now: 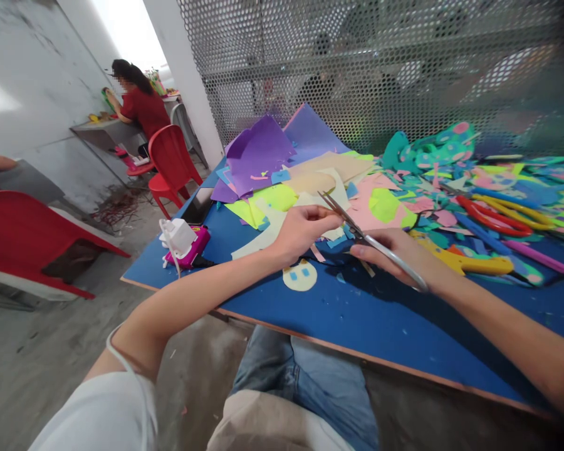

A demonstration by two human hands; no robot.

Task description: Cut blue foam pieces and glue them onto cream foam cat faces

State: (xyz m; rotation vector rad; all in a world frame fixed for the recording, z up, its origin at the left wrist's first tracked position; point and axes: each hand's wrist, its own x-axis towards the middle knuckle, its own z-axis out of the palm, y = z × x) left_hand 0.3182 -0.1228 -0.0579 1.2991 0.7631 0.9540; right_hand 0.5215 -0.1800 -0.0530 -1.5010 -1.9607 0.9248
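A pair of scissors (pixel 389 249) with a pale handle is in my right hand (pixel 401 245), fingers closed around it. Its blades point up and to the left, slightly apart. Close beside the blades, my left hand (pixel 302 230) is pinched shut; whatever is between its fingertips is too small or hidden. Below my left hand, a round cream cutout (pixel 300 277) with two small blue squares lies on the blue table (pixel 258 300). Pink and yellow-green sheets (pixel 385 207) are spread just behind both hands.
Purple sheets (pixel 258 153) lean at the back against a perforated metal screen (pixel 310 69). On the right are a heap of scraps, red-handled scissors (pixel 493 216) and a yellow glue gun (pixel 474 262). A white plug adapter (pixel 178 237) sits left. Another person (pixel 143 106) sits beyond red chairs (pixel 169 153).
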